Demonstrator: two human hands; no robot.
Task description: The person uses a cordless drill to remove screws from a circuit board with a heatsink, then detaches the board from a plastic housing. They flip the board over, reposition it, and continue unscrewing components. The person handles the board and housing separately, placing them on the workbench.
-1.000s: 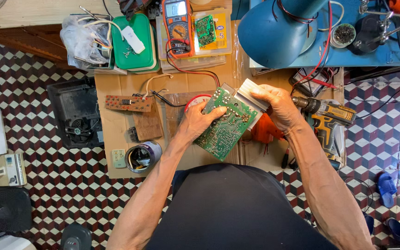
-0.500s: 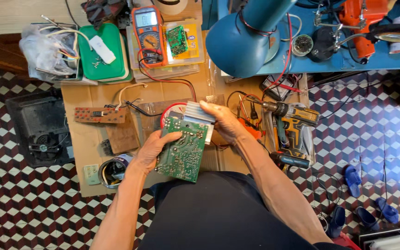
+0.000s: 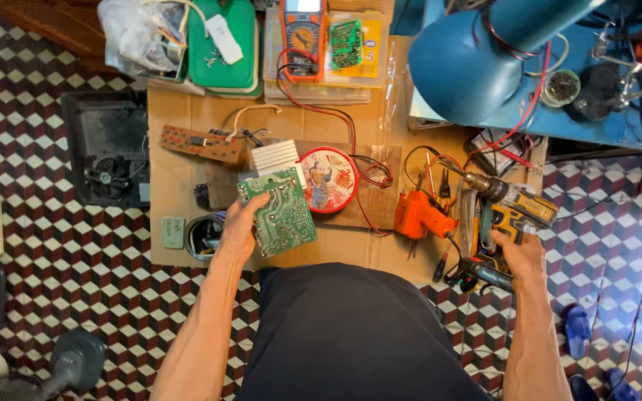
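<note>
head view: the green circuit board (image 3: 277, 213) sits in the left hand (image 3: 243, 232), held above the near edge of the cardboard-covered table (image 3: 180, 156), just beside a round red tin (image 3: 328, 180). it looks stiff, flat and light, though the white finned heat sink (image 3: 276, 155) at its far end probably makes that end heavier. the solder side faces up, pale traces and many small joints on green; those points are likely prickly and the parts underneath fragile, so the bare edges seem the safest hold. the left fingers are curled under the board's near left edge with the thumb pressed on top, pinching it.

the right hand (image 3: 518, 256) is well apart, fingers wrapped closed around the grip of a yellow and black cordless drill (image 3: 503, 215) lying at the table's right side. an orange soldering gun (image 3: 419, 213) lies between board and drill. farther off are a brown board (image 3: 202, 145), a multimeter (image 3: 303, 33), a green box (image 3: 221, 48) and a blue lamp (image 3: 469, 59).
</note>
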